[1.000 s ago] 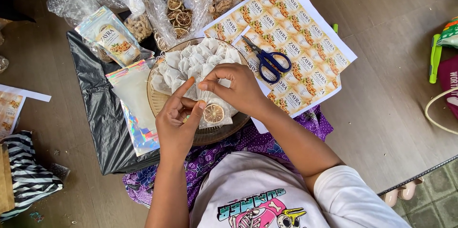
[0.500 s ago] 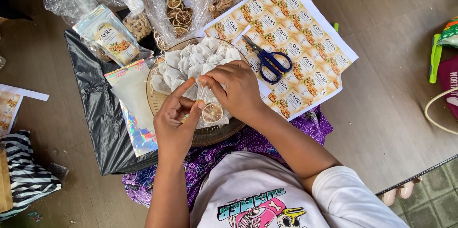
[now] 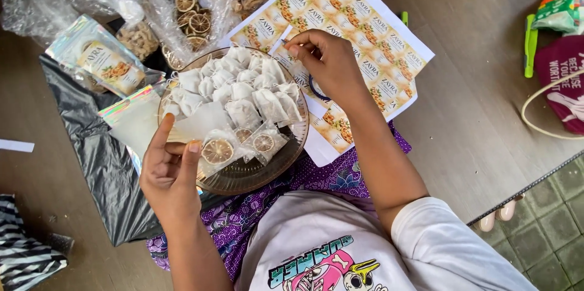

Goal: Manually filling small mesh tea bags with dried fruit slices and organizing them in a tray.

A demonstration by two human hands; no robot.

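- Nearest the camera sits the person's lap, in a white printed shirt over purple patterned cloth.
- The left hand is raised over the near-left rim of the round glass plate; thumb and fingers pinch a small clear packet with a dried citrus slice inside, held just above the plate.
- Beside that packet, on the plate's near side, lie two more clear packets with citrus slices, touching each other.
- The middle and far half of the plate is heaped with small white tea bags, piled against one another.
- Under the plate's left side spreads a black plastic sheet, with a shiny iridescent pouch lying on it just beside the plate.
- The right hand reaches past the plate's right rim onto the sheet of printed labels; its fingertips are pressed together, pinching at one label's edge. A blue handle, likely scissors, shows partly hidden beneath this hand.
- Farther left lies a printed pouch in clear wrap.
- Farthest off are clear bags of dried citrus slices and other dried bits, on the brown floor.
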